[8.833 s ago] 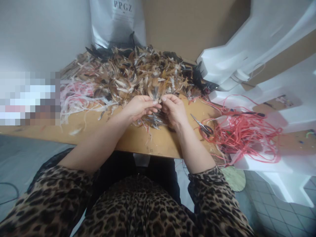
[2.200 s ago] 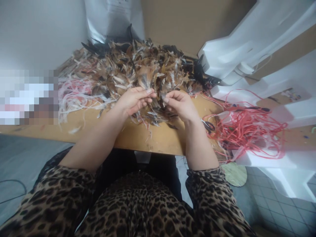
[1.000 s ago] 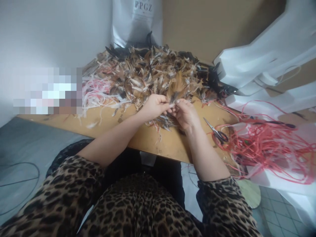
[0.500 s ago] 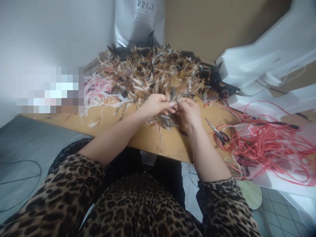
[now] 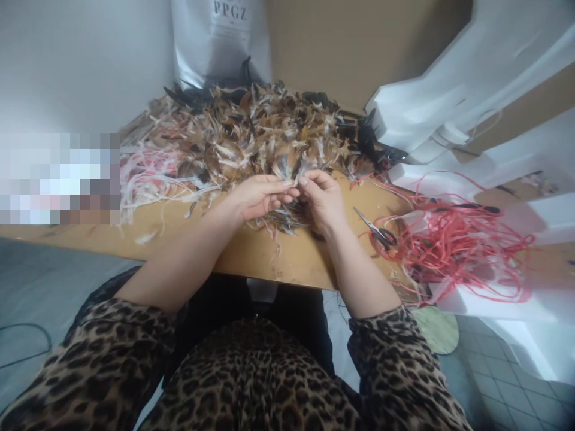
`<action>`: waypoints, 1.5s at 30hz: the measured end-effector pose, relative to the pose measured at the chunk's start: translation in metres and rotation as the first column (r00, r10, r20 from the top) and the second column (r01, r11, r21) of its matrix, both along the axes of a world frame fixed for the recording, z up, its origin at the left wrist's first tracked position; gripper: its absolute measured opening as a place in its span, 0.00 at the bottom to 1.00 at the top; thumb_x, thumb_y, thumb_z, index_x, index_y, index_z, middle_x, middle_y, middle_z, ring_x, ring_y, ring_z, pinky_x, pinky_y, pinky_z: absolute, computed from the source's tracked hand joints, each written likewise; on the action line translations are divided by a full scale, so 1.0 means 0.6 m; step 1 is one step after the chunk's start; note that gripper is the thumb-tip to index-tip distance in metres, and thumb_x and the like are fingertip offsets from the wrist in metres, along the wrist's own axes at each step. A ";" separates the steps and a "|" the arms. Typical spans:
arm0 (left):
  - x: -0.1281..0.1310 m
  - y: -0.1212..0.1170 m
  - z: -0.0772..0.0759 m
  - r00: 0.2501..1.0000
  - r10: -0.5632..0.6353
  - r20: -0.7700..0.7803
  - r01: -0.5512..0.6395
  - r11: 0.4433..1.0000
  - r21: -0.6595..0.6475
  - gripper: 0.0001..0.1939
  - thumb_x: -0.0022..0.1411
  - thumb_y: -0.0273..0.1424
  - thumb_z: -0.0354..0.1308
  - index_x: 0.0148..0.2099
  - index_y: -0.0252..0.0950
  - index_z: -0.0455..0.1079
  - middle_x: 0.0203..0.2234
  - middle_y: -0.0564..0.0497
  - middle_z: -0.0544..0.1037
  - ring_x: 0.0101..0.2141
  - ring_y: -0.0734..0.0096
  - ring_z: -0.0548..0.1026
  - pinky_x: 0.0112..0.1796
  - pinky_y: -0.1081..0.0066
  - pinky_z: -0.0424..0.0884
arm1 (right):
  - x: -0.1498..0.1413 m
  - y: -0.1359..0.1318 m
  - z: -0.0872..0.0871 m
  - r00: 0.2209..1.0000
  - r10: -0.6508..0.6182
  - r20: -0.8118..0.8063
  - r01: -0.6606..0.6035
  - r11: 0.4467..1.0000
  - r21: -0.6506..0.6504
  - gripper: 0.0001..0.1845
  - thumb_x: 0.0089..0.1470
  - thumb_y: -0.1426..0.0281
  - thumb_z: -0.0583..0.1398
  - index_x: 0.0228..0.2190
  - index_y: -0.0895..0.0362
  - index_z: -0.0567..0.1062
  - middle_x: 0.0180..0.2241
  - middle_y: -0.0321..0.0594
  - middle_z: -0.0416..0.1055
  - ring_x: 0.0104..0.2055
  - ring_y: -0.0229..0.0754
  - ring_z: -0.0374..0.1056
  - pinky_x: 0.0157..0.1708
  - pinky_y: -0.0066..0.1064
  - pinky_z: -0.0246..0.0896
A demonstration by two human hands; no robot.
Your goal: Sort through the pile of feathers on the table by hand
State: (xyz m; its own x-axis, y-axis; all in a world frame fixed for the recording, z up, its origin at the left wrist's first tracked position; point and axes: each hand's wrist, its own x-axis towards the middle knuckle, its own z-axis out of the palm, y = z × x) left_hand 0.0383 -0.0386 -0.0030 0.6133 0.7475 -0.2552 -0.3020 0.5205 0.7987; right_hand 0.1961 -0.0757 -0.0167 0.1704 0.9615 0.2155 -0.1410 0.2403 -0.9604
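A big heap of brown, black and white feathers (image 5: 265, 129) covers the back of a wooden table (image 5: 251, 254). My left hand (image 5: 258, 196) and my right hand (image 5: 322, 197) meet just above the table, fingertips together, pinching a small bunch of feathers (image 5: 290, 169) that fans upward between them. A smaller pile of sorted feathers (image 5: 285, 218) lies under my hands near the table's front edge.
Scissors (image 5: 377, 230) lie right of my right hand, beside a tangle of red cord (image 5: 453, 242). Pink and white strips (image 5: 144, 173) lie at the left. White foam pieces (image 5: 453, 102) stand at the right, a white bag (image 5: 222, 39) at the back.
My hands stay together on the small bunch of feathers. The camera has swung, so the whole scene sits further left in the picture than half a second ago.
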 end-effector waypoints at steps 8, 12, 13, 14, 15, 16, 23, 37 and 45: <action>0.002 0.001 -0.011 0.996 0.023 -0.083 -0.010 0.987 0.159 0.06 0.57 0.25 0.66 0.31 0.26 0.76 0.25 0.46 0.80 0.21 0.82 0.75 0.23 0.83 0.69 | -0.003 -0.003 0.002 0.996 -0.017 0.085 0.013 0.999 0.046 0.14 0.44 0.61 0.69 0.26 0.56 0.73 0.21 0.28 0.66 0.24 0.29 0.59 0.30 0.25 0.59; 0.004 -0.002 -0.010 0.983 0.064 -0.170 -0.012 0.957 0.289 0.07 0.55 0.27 0.67 0.29 0.26 0.76 0.22 0.48 0.79 0.19 0.81 0.74 0.22 0.82 0.68 | -0.006 -0.008 0.008 0.998 0.002 0.067 -0.002 1.000 -0.011 0.17 0.42 0.59 0.70 0.25 0.57 0.73 0.20 0.28 0.65 0.22 0.29 0.57 0.27 0.25 0.56; 0.005 -0.003 -0.009 0.978 0.078 -0.192 -0.010 0.945 0.327 0.07 0.54 0.27 0.67 0.29 0.27 0.76 0.22 0.48 0.79 0.20 0.80 0.74 0.22 0.81 0.68 | -0.006 -0.008 0.008 0.998 0.005 0.062 -0.004 1.000 -0.025 0.18 0.42 0.58 0.70 0.25 0.57 0.72 0.20 0.28 0.65 0.22 0.29 0.57 0.26 0.25 0.54; 0.006 -0.004 -0.009 0.973 0.087 -0.213 -0.004 0.932 0.363 0.08 0.53 0.28 0.68 0.29 0.27 0.76 0.22 0.48 0.79 0.20 0.79 0.74 0.22 0.80 0.68 | -0.006 -0.008 0.008 0.998 0.004 0.059 -0.002 0.999 -0.036 0.19 0.41 0.57 0.71 0.23 0.57 0.71 0.19 0.28 0.65 0.22 0.29 0.57 0.26 0.25 0.53; 0.007 -0.005 -0.008 0.969 0.093 -0.231 0.005 0.920 0.392 0.08 0.52 0.29 0.69 0.28 0.27 0.75 0.23 0.47 0.80 0.20 0.78 0.75 0.22 0.80 0.69 | -0.007 -0.007 0.007 0.998 0.001 0.057 0.001 0.999 -0.046 0.20 0.40 0.57 0.71 0.22 0.57 0.70 0.19 0.28 0.65 0.22 0.29 0.56 0.25 0.25 0.53; 0.008 -0.006 -0.008 0.965 0.095 -0.245 0.015 0.911 0.412 0.09 0.51 0.29 0.69 0.28 0.27 0.75 0.23 0.47 0.80 0.20 0.77 0.75 0.22 0.79 0.69 | -0.007 -0.006 0.006 0.999 -0.002 0.052 0.005 0.998 -0.055 0.21 0.39 0.56 0.71 0.21 0.57 0.69 0.19 0.28 0.65 0.22 0.29 0.57 0.25 0.25 0.53; 0.012 -0.009 -0.011 0.969 0.094 -0.227 0.000 0.923 0.384 0.10 0.50 0.30 0.69 0.29 0.27 0.76 0.23 0.47 0.80 0.20 0.78 0.74 0.22 0.78 0.68 | -0.005 0.007 -0.011 0.996 -0.002 -0.087 -0.010 0.990 -0.138 0.24 0.34 0.56 0.73 0.19 0.56 0.67 0.18 0.27 0.65 0.20 0.29 0.57 0.24 0.25 0.53; 0.009 -0.001 -0.020 0.975 0.095 -0.201 -0.031 0.952 0.304 0.11 0.54 0.32 0.67 0.27 0.28 0.75 0.18 0.49 0.76 0.18 0.82 0.70 0.23 0.80 0.65 | 0.006 0.009 -0.004 0.981 -0.071 -0.178 0.043 0.987 -0.155 0.19 0.38 0.56 0.71 0.30 0.55 0.78 0.27 0.32 0.74 0.28 0.32 0.67 0.27 0.25 0.58; 0.010 -0.006 -0.016 0.944 0.149 -0.294 -0.026 0.923 0.385 0.11 0.54 0.33 0.66 0.27 0.29 0.76 0.17 0.51 0.76 0.18 0.80 0.70 0.23 0.78 0.65 | 0.012 -0.001 0.007 0.998 -0.069 0.008 0.069 0.994 -0.090 0.15 0.41 0.60 0.70 0.26 0.56 0.77 0.22 0.31 0.71 0.25 0.31 0.61 0.30 0.26 0.59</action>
State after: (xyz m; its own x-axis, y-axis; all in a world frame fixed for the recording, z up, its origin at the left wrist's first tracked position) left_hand 0.0441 -0.0420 -0.0126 0.4758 0.8719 -0.1159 -0.0358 0.1509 0.9879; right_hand 0.2032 -0.0762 -0.0123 0.2359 0.9631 0.1298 -0.1220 0.1618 -0.9792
